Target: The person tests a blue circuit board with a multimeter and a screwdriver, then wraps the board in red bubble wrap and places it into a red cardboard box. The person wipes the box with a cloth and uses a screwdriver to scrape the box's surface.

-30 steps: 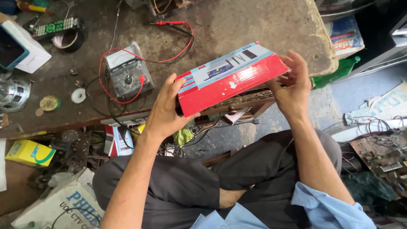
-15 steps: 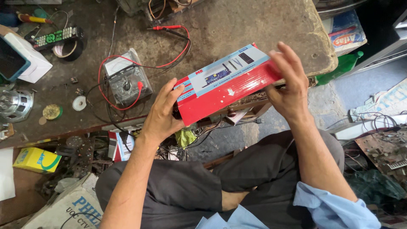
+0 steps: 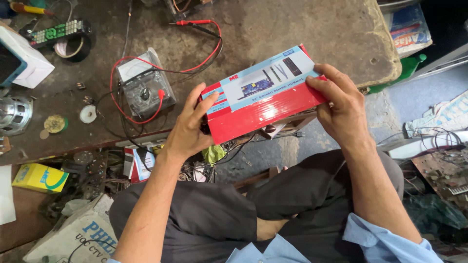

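One red box (image 3: 263, 100) has tilted flatter; both hands' fingers (image 3: 197, 104) clamp it.

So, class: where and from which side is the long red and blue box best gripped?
At its two short ends, one from each side. The red and blue box is long, flat and tilted, and the left hand and right hand already clamp those ends, leaving its printed face clear.
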`<state>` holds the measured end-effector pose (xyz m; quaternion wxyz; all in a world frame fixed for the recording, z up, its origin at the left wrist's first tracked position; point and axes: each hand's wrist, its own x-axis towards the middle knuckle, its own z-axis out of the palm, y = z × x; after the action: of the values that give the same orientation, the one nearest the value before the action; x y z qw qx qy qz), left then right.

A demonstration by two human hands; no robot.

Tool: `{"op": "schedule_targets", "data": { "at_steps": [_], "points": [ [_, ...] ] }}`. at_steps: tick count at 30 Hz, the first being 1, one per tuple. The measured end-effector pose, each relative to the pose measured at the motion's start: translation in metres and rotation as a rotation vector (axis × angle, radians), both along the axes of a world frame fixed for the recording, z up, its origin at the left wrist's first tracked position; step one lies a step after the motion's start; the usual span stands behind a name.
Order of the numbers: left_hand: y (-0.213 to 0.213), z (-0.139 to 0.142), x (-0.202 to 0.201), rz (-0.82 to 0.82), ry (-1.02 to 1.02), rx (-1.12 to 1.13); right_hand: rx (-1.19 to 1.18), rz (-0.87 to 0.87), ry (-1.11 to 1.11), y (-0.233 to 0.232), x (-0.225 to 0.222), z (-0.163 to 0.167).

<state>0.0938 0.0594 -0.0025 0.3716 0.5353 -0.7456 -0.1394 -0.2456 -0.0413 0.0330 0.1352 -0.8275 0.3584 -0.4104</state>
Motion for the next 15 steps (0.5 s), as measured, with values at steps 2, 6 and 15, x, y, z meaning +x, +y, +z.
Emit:
{"op": "schedule_targets", "data": {
  "at_steps": [2,6,15],
  "points": [
    [-0.004,-0.005,-0.002,-0.038,0.012,-0.088,0.006,0.010,-0.013,-0.004,0.000,-0.001],
    [-0.008,-0.009,-0.003,-0.045,-0.001,-0.125,-0.058,0.001,-0.108,-0.012,0.002,-0.013],
    [0.000,0.028,-0.018,0.026,0.009,-0.183,0.414,0.126,-0.492,-0.035,0.002,-0.050]
  ]
}}
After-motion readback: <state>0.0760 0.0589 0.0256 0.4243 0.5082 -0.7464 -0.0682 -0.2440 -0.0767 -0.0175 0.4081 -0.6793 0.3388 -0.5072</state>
